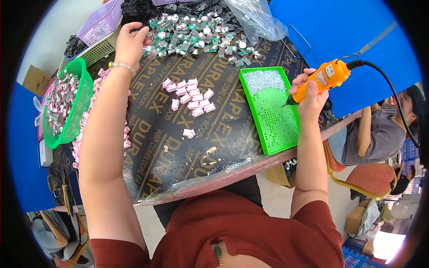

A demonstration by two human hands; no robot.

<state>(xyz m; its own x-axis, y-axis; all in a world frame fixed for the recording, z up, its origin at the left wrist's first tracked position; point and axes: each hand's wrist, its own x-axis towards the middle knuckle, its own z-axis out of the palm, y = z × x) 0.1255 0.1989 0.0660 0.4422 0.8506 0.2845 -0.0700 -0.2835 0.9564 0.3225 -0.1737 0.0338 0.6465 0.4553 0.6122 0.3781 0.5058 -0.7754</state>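
My right hand [308,96] is wrapped round an orange electric screwdriver [322,80]. Its tip points down and left over a green perforated tray [268,146], which holds many tiny silvery pieces, heaped at the far end. At the far left, my left hand [130,43] is at the edge of a pile of small clear, green and white parts [192,35]. Its fingers are bent together at the pile; what they pinch is too small to make out. Between the hands lies a loose group of small pink parts [193,94], with a single pink piece [189,133] nearer me.
More pink parts [85,134] lie beyond my left forearm, beside a green basket [85,102] of parts. Purple basket [99,27] and clear plastic bag [257,18] sit at the back. A black cord [393,85] runs from the screwdriver. Another person [375,129] sits at right.
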